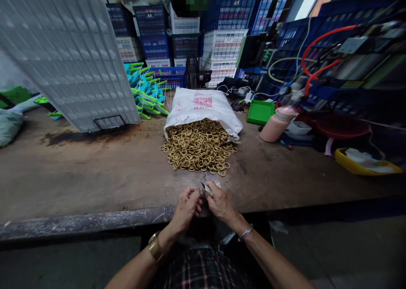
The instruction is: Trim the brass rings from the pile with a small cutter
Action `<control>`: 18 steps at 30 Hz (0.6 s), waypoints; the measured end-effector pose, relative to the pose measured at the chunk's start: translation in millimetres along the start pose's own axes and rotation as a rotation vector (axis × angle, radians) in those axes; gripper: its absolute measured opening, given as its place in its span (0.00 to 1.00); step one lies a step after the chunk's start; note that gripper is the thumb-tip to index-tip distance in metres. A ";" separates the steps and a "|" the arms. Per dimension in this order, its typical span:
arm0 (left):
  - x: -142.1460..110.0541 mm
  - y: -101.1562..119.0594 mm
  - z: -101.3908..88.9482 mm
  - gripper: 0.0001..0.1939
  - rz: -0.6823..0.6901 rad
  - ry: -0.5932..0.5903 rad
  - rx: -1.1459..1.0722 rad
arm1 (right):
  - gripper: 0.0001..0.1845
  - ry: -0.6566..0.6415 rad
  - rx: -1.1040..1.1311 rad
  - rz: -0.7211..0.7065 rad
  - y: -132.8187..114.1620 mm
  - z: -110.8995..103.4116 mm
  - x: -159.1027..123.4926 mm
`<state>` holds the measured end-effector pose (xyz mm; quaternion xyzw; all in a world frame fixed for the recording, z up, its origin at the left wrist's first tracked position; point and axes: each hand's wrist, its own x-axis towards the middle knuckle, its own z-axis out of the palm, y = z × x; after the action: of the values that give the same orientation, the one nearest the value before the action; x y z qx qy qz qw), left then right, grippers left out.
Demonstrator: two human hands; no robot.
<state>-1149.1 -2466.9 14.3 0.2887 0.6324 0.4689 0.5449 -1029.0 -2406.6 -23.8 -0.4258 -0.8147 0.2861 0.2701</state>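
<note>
My left hand point(186, 208) and my right hand point(218, 203) meet at the table's front edge, fingers pinched together on a small shiny clear piece, perhaps a little plastic bag point(206, 189); what it is stays hard to make out. Just beyond them lies a heap of brass-coloured rings point(198, 145) spilling from an open white sack point(203, 106). A gold watch sits on my left wrist, a thin bangle on my right.
A white perforated tray point(68, 52) leans at the back left on the brown worktable point(79, 170). Green and blue plastic parts point(147, 92), a green box point(260, 111), a pink bottle point(279, 123), a yellow tray point(364, 164) and stacked crates point(222, 44) stand behind.
</note>
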 end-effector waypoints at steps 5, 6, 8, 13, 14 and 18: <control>-8.6 0.7 -5.7 0.19 0.004 -0.017 -0.016 | 0.09 -0.026 0.303 0.061 -16.3 2.3 -6.4; -10.5 0.1 -6.8 0.19 0.005 -0.018 -0.019 | 0.09 -0.034 0.353 0.089 -18.9 1.3 -5.9; -13.7 -1.5 -8.0 0.18 0.009 -0.012 -0.027 | 0.09 -0.046 0.435 0.136 -23.1 -1.5 -4.1; -19.0 -8.6 -7.5 0.15 0.167 0.070 0.047 | 0.12 -0.117 0.561 0.265 -25.2 -7.4 -2.8; -19.8 -10.2 -7.4 0.14 0.213 0.077 0.078 | 0.15 -0.158 0.584 0.287 -24.5 -7.4 -3.6; -22.3 -13.5 -7.4 0.12 0.325 0.053 0.156 | 0.20 -0.275 0.699 0.359 -22.1 -3.2 -6.5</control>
<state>-1148.9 -2493.8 11.1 0.4161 0.6260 0.5076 0.4210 -1035.5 -2421.9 -7.5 -0.4015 -0.6100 0.6422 0.2330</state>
